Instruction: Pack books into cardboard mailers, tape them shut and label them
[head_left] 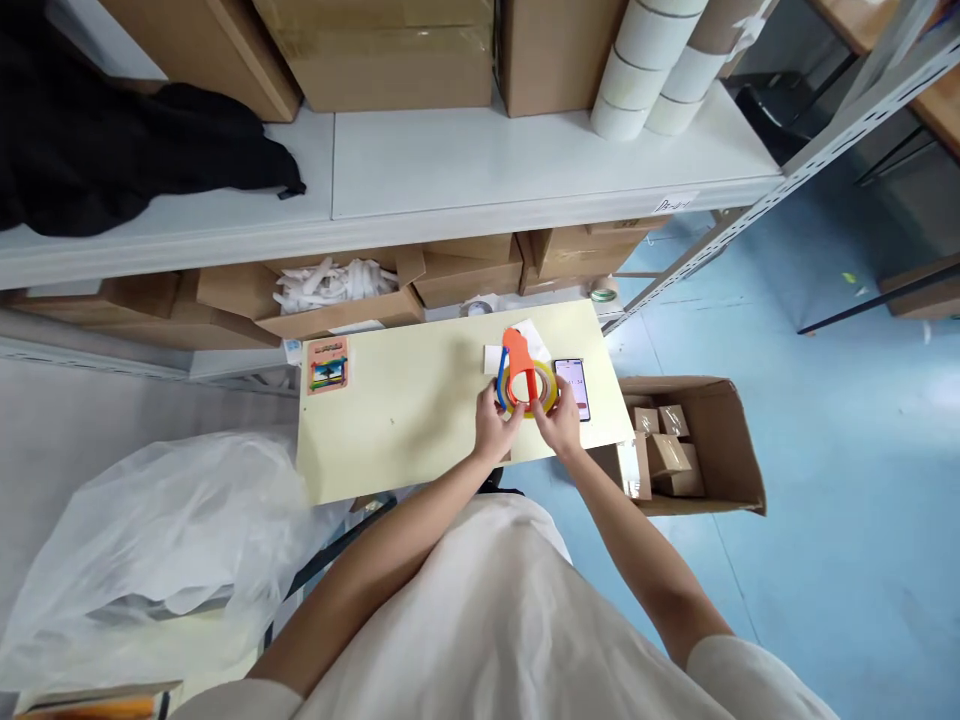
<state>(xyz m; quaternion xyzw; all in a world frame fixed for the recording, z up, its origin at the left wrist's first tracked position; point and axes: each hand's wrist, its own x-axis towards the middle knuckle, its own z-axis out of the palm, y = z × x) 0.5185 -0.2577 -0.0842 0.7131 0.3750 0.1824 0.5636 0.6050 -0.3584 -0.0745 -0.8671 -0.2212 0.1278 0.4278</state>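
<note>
Looking down over my own arms, I've got both hands on the tape dispenser (pixel 523 375), which sits on the pale yellow desk (pixel 405 410) close to its right edge, nearer the far side than the near one. My left hand (pixel 495 428) is curled against the dispenser's left side, fingers wrapped onto the blue and yellow part of the roll; my right hand (pixel 561 420) is closed on its right side, pinching the yellow ring from the near edge. The orange handle stands up between them, pointing toward the far edge. Just beside my right hand, a phone (pixel 573 386) lies flat with its screen lit, close to the desk's right edge. A white slip of paper (pixel 531 335) peeks out behind the dispenser. Over at the far left corner of the desk there's a small orange card (pixel 328 366) with a picture on it. Off the right edge, on the blue floor, an open cardboard box (pixel 694 440) holds smaller boxes. A clear plastic bag (pixel 161 530) billows off the desk's left edge. Beyond the far edge, the white shelf (pixel 480 180) carries cartons and paper rolls (pixel 645 80).
</note>
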